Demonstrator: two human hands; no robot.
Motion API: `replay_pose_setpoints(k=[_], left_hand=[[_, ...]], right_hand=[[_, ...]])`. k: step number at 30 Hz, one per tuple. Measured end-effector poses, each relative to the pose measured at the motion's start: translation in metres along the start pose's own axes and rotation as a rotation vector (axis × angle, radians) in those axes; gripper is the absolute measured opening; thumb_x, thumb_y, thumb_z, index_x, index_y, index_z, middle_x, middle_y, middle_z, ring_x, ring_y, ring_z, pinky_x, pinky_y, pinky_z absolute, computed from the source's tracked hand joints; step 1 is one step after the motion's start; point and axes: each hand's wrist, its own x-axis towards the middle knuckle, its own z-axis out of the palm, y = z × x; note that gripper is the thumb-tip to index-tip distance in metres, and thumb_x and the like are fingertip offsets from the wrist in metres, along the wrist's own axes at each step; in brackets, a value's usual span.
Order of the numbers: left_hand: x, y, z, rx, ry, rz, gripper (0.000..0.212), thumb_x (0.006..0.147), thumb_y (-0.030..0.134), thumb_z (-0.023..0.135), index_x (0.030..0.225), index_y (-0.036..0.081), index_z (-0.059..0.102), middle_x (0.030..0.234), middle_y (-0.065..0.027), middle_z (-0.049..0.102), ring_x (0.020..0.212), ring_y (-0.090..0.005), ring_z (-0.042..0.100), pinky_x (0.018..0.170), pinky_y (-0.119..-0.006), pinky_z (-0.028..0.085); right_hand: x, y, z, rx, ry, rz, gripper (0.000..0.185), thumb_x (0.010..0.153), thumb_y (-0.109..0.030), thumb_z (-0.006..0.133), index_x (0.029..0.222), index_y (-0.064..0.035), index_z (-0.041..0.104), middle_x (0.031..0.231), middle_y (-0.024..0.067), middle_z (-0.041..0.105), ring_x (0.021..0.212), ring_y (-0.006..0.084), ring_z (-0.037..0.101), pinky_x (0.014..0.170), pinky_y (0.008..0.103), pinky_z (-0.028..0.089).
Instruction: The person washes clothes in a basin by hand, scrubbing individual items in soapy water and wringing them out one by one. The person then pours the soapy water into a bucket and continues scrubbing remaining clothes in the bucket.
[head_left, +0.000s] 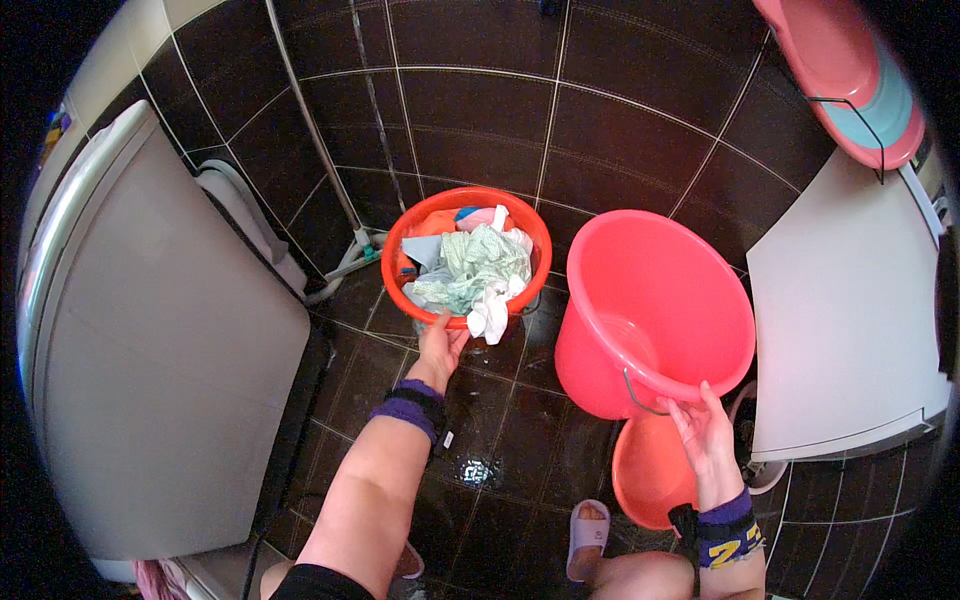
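Observation:
My left hand (443, 351) holds the near rim of a red-orange plastic bucket (541, 259), its thumb over the edge and its fingers beneath. Crumpled clothes (480, 262) fill that bucket, pale green, grey, white and orange; a white piece (489, 313) hangs over the rim. To the right, my right hand (703, 431) grips the near rim of a larger pink plastic bucket (675, 285), thumb at the lip. This bucket is tilted towards me, with a bare inside. Its wire handle (637, 394) hangs beside my right fingers.
An orange basin (652, 472) lies partly under the pink bucket. A grey appliance panel (172, 337) stands left, a white appliance (840, 315) right. A pole with a squeegee-like foot (364, 240) leans at the dark tiled wall. The floor tiles (502, 420) look wet; a pink-and-blue tub (862, 82) hangs upper right.

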Motion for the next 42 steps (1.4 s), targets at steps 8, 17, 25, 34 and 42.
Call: replay_pose_setpoints(k=[8,17,25,34,42], left_hand=[[-0.010,0.000,0.000,0.097,0.010,0.112,0.032,0.081,0.005,0.050,0.111,0.005,0.041,0.091,-0.0112,0.057,0.074,-0.0232,0.064,0.054,-0.032,0.058],[-0.071,0.021,0.030,0.188,0.229,0.094,0.030,0.078,0.006,0.049,0.107,0.006,0.042,0.080,-0.0088,0.056,0.064,-0.0217,0.061,0.049,-0.035,0.055],[-0.106,0.024,0.029,0.315,0.331,0.033,0.016,0.081,0.008,0.052,0.094,-0.001,0.049,0.076,-0.0088,0.056,0.058,-0.0208,0.060,0.045,-0.034,0.054],[-0.194,0.019,0.010,0.332,0.443,-0.125,0.022,0.082,0.004,0.051,0.103,-0.001,0.047,0.085,-0.0096,0.057,0.065,-0.0229,0.061,0.049,-0.035,0.054],[-0.239,0.018,-0.049,0.351,0.368,-0.437,0.025,0.078,0.003,0.053,0.101,-0.004,0.047,0.085,-0.0148,0.058,0.061,-0.0247,0.061,0.048,-0.034,0.054]], right_hand=[[0.035,0.005,0.008,0.008,-0.011,-0.086,0.029,0.089,-0.017,0.057,0.112,-0.0031,0.046,0.107,0.0133,0.055,0.101,0.0307,0.056,0.089,0.0436,0.052],[0.106,-0.071,0.110,-0.100,0.026,-0.047,0.032,0.088,-0.016,0.058,0.115,-0.0055,0.044,0.113,0.0114,0.053,0.102,0.0295,0.055,0.086,0.0453,0.052],[0.209,-0.091,0.213,-0.212,-0.011,0.038,0.035,0.087,-0.015,0.060,0.118,-0.0080,0.044,0.120,0.0103,0.049,0.105,0.0298,0.053,0.085,0.0466,0.052],[0.296,-0.046,0.270,-0.315,-0.147,0.238,0.040,0.086,-0.017,0.060,0.119,-0.0024,0.043,0.116,0.0176,0.052,0.103,0.0358,0.055,0.086,0.0433,0.052],[0.312,0.028,0.256,-0.412,-0.268,0.342,0.037,0.089,-0.017,0.053,0.125,-0.0119,0.042,0.121,0.0097,0.053,0.105,0.0263,0.056,0.087,0.0435,0.050]])
